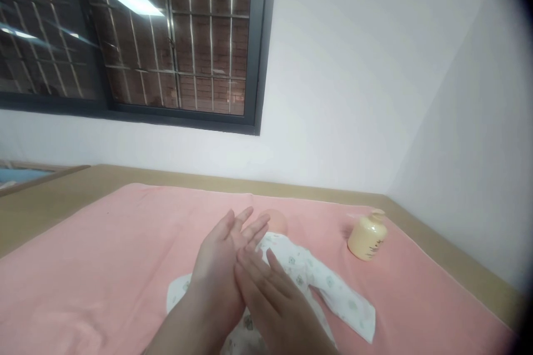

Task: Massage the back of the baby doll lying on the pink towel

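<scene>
My left hand (220,260) is turned palm up with its fingers stretched out. Against its palm lies my right hand (275,294), fingers straight and thumb side up. Neither hand holds anything I can see. Beneath them, on a pink sheet (137,255), is a small baby-like figure in a white patterned top (295,260), one sleeve reaching to the right. Its round skin-toned head (277,222) shows just past my fingertips. My hands and forearms hide much of the body; whether it is a doll I cannot tell.
A pale yellow pump bottle (367,237) stands on the sheet to the right. Around the sheet runs a tan table edge (316,189). Behind it is a white wall (333,94) with a barred, dark-framed window (183,39).
</scene>
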A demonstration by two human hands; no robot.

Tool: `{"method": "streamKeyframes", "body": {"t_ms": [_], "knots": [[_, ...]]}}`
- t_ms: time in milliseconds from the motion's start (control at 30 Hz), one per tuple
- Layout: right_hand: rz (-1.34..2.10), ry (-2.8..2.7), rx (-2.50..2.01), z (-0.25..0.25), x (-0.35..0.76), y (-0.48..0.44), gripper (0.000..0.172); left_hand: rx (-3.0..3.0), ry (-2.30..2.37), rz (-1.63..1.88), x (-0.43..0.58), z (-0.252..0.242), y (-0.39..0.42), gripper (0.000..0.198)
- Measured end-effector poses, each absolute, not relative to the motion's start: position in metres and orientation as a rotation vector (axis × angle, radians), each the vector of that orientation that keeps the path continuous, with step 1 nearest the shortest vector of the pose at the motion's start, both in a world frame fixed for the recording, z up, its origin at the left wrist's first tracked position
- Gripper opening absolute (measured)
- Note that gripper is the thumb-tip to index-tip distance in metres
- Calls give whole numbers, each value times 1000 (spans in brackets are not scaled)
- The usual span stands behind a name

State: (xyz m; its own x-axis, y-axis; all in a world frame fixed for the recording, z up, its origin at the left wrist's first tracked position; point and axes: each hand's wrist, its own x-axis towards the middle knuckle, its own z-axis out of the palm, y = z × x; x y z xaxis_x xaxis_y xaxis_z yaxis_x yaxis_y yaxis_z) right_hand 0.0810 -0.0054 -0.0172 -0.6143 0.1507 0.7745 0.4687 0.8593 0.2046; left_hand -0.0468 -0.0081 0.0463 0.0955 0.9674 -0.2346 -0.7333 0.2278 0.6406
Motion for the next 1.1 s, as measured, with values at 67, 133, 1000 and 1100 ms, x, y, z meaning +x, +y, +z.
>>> {"method": "streamKeyframes", "body": {"t_ms": [67, 133, 1000, 1100], "knots": [[-497, -2210, -420, -18, 83, -10, 33, 431, 667, 1302, -47, 50, -6, 53], [-475, -2218, -447, -22, 83, -17, 33, 443, 654, 1345, -45, 57, -6, 53], [-526, -2196, -414, -7, 82, -21, 31, 562, 425, 1240, -52, 68, -28, 64], [-558, -2168, -339, -5, 82, -19, 29, 572, 414, 1148, -49, 65, -25, 63]]}}
